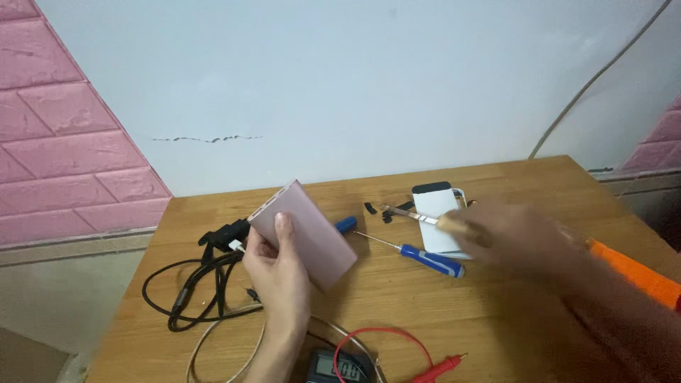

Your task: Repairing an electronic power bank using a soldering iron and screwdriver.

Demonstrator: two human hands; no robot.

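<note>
Gripping: left hand (pixel 278 264) is closing around a pink power bank (pixel 303 234), thumb lying on its face, lifting it tilted above the wooden table (pixel 496 319).
Reaching: right hand (pixel 512 237), blurred, is pinching a thin metal tool (pixel 411 215) over a white device (pixel 440 220).
Lying near: blue screwdriver (pixel 425 257), black cables (pixel 198 284), multimeter (pixel 339 367) at the table's front edge.

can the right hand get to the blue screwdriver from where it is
Probably yes: the right hand hovers just beside the blue screwdriver, which lies uncovered on the wooden table with nothing between them.
</note>
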